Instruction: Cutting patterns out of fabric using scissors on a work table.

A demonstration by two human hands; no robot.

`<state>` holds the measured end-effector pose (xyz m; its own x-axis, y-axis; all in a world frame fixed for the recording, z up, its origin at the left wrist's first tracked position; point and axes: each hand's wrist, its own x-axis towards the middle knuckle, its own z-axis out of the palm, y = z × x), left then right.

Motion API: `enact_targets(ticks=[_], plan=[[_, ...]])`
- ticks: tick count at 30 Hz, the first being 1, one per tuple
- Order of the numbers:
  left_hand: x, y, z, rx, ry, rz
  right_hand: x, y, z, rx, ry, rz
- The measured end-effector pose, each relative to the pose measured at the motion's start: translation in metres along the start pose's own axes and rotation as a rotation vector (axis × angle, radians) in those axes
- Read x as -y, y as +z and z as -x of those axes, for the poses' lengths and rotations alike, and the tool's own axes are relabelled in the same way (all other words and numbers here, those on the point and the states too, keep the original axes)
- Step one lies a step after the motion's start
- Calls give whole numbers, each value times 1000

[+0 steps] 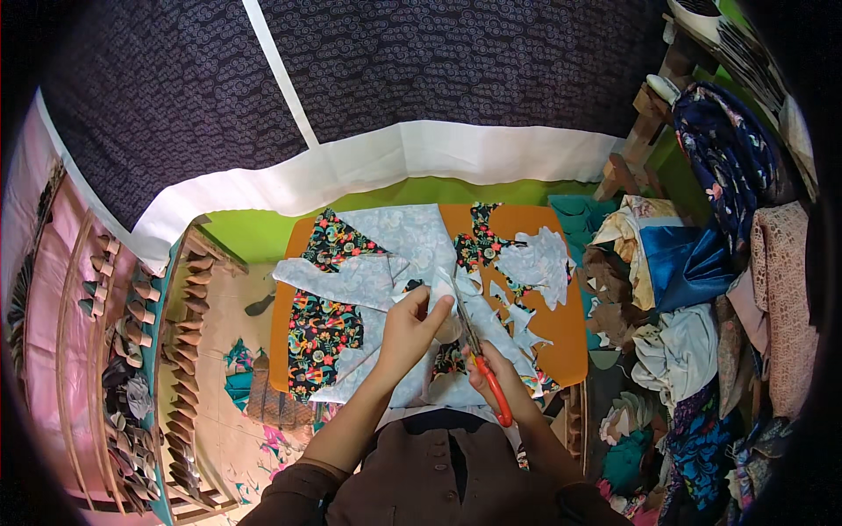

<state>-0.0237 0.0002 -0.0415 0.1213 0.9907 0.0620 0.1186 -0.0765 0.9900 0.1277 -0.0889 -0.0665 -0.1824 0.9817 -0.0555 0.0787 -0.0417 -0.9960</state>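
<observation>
1. While the left hand (409,326) pinches the pale-backed floral cloth (373,282), the right hand (498,361) grasps red-handled scissors (492,386), blades toward eleven o'clock.
2. The cloth covers the middle of the orange table (563,346); loose scraps (537,267) lie toward two o'clock.

- Scissor blades (467,321): metal
- Scissor handles (497,394): smooth, shiny plastic
- Flowery cloth (326,337): dull, not shiny
- Counter (563,344): smooth
- Blue cloth (680,263): very shiny

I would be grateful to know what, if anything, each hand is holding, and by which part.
The right hand holds scissors by their red handles; the left hand pinches pale fabric near the blades.
</observation>
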Motion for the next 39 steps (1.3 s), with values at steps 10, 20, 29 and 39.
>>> enact_targets(ticks=[10,20,29,39], plan=[[-6,-4,2,59,-38,-141,-4,0,1,-21,65,-47],[-15,-4,3,76,58,-184,-3,-4,2,-8,56,-52],[-12,-6,1,96,29,-182,-1,-4,3,-25,67,-85],[-14,-2,1,52,-52,-22,-7,-6,2,-33,16,45]])
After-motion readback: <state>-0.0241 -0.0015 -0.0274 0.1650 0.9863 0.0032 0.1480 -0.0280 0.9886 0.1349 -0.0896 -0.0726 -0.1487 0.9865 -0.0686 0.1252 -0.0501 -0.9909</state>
